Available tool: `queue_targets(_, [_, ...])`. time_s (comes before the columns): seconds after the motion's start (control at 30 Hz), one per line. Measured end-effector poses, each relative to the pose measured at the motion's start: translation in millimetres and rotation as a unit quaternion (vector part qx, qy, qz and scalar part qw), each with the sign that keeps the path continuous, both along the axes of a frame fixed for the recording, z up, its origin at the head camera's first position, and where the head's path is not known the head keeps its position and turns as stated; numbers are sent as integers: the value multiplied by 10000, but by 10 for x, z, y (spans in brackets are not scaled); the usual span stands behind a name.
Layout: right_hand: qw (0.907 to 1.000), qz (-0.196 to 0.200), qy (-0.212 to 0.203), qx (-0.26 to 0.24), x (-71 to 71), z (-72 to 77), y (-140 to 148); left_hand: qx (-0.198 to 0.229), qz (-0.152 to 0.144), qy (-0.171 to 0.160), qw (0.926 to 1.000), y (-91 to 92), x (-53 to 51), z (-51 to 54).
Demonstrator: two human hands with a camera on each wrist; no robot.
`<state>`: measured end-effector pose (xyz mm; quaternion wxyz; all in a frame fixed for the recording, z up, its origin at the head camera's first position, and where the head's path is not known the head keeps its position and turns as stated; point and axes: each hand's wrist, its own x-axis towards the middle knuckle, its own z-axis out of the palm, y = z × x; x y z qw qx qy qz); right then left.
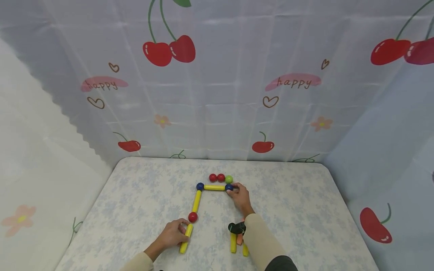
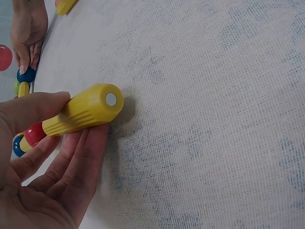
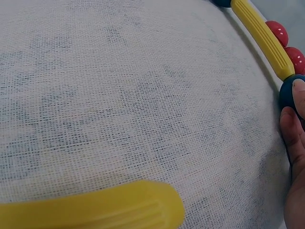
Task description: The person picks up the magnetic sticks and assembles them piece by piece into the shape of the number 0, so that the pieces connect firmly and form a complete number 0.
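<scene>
My left hand point(image 1: 172, 236) pinches a yellow magnetic rod point(image 1: 186, 239) between thumb and fingers; its pale round end tip shows in the left wrist view point(image 2: 111, 99). The rod's far end is close to a red ball point(image 1: 193, 217); whether they touch, I cannot tell. From the red ball another yellow rod point(image 1: 196, 201) runs up to a blue ball point(image 1: 200, 186). A horizontal yellow rod point(image 1: 214, 187) links that ball to a second blue ball point(image 1: 229, 187). My right hand point(image 1: 240, 197) pinches this second blue ball, with the thumb on it in the right wrist view point(image 3: 299, 95).
Two red balls point(image 1: 217, 177) and a green ball point(image 1: 228, 179) lie in a row behind the horizontal rod. Near my right forearm lie yellow rods point(image 1: 233, 244) and an orange piece point(image 1: 239, 239), partly covered by the sleeve. A cherry-print curtain point(image 1: 217, 94) stands behind the table.
</scene>
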<state>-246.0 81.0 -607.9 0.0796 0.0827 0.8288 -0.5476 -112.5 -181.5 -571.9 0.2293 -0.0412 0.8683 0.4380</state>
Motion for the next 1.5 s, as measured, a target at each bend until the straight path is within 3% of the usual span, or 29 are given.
queue_targets(0.43, [9999, -19, -55, 114, 0, 13, -15, 0, 230, 176, 9996, 34, -14, -33])
queue_targets(0.87, [10000, -25, -46, 6, 8, 29, -13, 39, 282, 176, 9994, 66, -2, -5])
queue_targets(1.03, [10000, -19, -19, 12, 11, 34, -3, -63, 174, 135, 9997, 34, -32, -34])
queue_targets(1.27, [9999, -70, -71, -52, 17, 9, -6, -569, 35, 245, 9981, -92, -247, -56])
queue_targets(1.5, [9999, -88, -57, 8, -3, -16, -21, -1235, 72, 593, 9905, -20, -634, 190])
